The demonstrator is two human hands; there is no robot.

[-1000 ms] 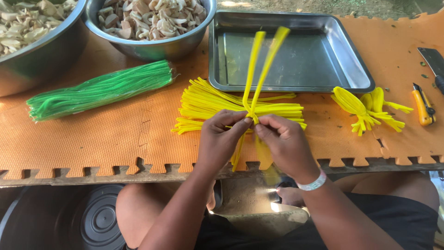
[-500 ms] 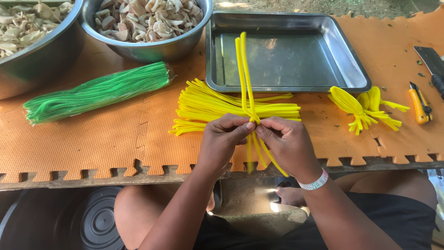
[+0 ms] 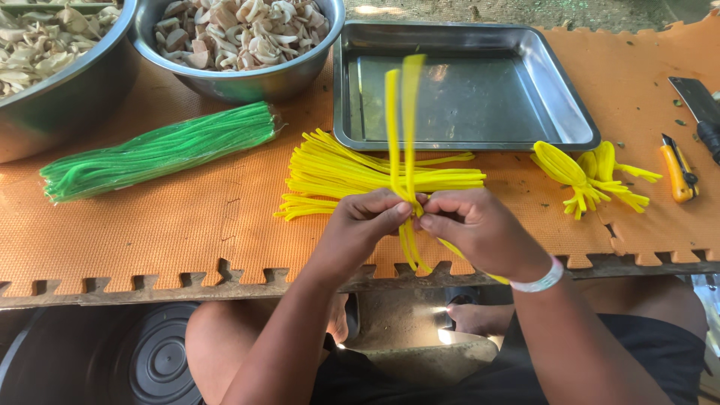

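Observation:
My left hand (image 3: pixel 358 227) and my right hand (image 3: pixel 475 229) pinch a few yellow pipe cleaners (image 3: pixel 400 120) together at their middle, just above the front edge of the orange foam mat (image 3: pixel 187 225). The upper ends stand up, blurred, in front of the steel tray (image 3: pixel 562 112); the lower ends hang below my fingers. Behind my hands lies a loose pile of yellow pipe cleaners (image 3: pixel 345 169).
A wrapped bundle of green pipe cleaners (image 3: pixel 157 148) lies at left. Two steel bowls (image 3: pixel 247 79) (image 3: pixel 60 90) of pale cut pieces stand at the back. Finished yellow twisted shapes (image 3: pixel 589 174), an orange utility knife (image 3: pixel 679 169) and a cleaver blade (image 3: pixel 697 101) lie at right.
The upright ends have swung from spread apart to close together and now blur with motion. My right hand has turned and shifted slightly right; the lower ends have moved under it.

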